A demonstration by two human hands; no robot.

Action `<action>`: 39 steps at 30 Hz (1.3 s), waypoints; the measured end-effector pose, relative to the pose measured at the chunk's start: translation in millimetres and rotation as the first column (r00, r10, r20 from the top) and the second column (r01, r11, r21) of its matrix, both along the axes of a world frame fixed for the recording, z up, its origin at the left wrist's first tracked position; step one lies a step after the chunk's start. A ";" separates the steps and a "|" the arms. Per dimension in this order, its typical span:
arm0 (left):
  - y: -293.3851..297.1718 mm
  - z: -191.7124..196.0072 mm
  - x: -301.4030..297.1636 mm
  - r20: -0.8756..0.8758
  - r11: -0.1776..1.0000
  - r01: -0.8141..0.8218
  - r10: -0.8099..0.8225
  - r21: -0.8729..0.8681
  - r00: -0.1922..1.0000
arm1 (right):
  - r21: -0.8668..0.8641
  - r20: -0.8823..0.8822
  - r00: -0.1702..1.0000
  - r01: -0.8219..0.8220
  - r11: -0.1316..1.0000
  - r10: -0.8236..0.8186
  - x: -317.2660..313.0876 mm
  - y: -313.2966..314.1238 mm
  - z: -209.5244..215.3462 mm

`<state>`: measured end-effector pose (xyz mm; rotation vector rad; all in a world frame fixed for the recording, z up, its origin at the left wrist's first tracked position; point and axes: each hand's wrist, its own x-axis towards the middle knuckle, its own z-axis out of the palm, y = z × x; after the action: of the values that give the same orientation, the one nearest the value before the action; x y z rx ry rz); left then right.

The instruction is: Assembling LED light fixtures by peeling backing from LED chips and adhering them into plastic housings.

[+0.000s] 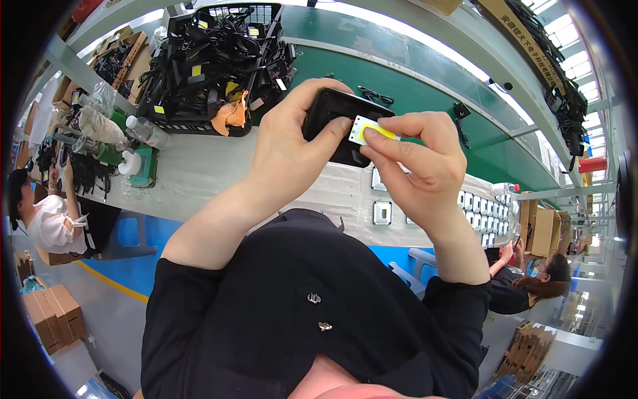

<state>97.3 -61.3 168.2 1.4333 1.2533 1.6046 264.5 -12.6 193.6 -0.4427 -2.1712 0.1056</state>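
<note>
My left hand [292, 130] is closed around a black plastic housing [323, 110], its thumb pressed over the open inner side. Between the thumb and fingers of my right hand [425, 156] is a small white LED board [357, 130] with a yellow light patch, held right at the housing. The board's near edge lies close to my left thumb tip. My right fingers hide much of the board's far end, and part of the housing's inside is covered too.
A black crate [193, 123] heaped with cabled black parts stands at the back left. Near it are a clear bottle [147, 132] and a green tool base [145, 167]. Square silver frames [382, 213] lie in rows on the right. Two people sit along the bench, left and right.
</note>
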 end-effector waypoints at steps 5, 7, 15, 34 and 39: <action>-19.3 9.8 -11.7 0.290 0.915 0.377 -0.325 -0.142 0.900 | 0.104 -0.018 1.000 -0.013 0.994 0.015 -6.7 1.1 -3.9; -23.3 11.8 -13.6 0.322 0.902 0.412 -0.354 -0.132 0.878 | 0.129 -0.027 0.999 -0.028 0.991 0.032 -8.7 0.7 -7.3; -28.3 18.3 -9.7 0.358 0.886 0.441 -0.369 -0.145 0.858 | 0.158 -0.011 0.998 -0.053 0.986 0.055 -8.6 -2.3 -11.4; -37.6 19.1 3.3 0.304 0.915 0.401 -0.391 0.032 0.869 | 0.132 0.250 0.967 0.008 0.991 -0.041 12.3 -17.0 11.0; -23.8 -2.8 -1.7 0.169 0.963 0.260 -0.269 0.076 0.948 | -0.256 -0.179 0.963 -0.244 0.936 0.202 3.7 -2.3 -23.4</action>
<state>95.6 -85.1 165.4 1.3904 0.8818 1.5521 268.2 -14.8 170.2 -0.3294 -2.0564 0.5571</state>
